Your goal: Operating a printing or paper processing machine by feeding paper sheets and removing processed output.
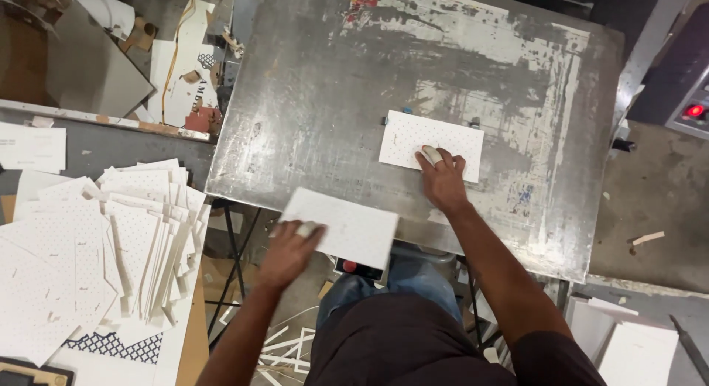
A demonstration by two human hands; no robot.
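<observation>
My right hand (442, 176) presses flat on a white dotted card (413, 139) that lies on the worn metal plate (317, 105), set against small stops at its top edge. A finger of that hand is wrapped in white tape. My left hand (289, 249) grips a second white card (347, 227), holding it in the air over the plate's front edge; its fingers also carry tape. The card in the left hand hides part of a small box with a red button (350, 266) under the plate.
A loose heap of white dotted cards (88, 238) covers the bench at left. More white sheets (635, 349) are stacked at bottom right. A control panel with a red light (694, 109) sits at right. Paper strips (284, 349) litter the floor.
</observation>
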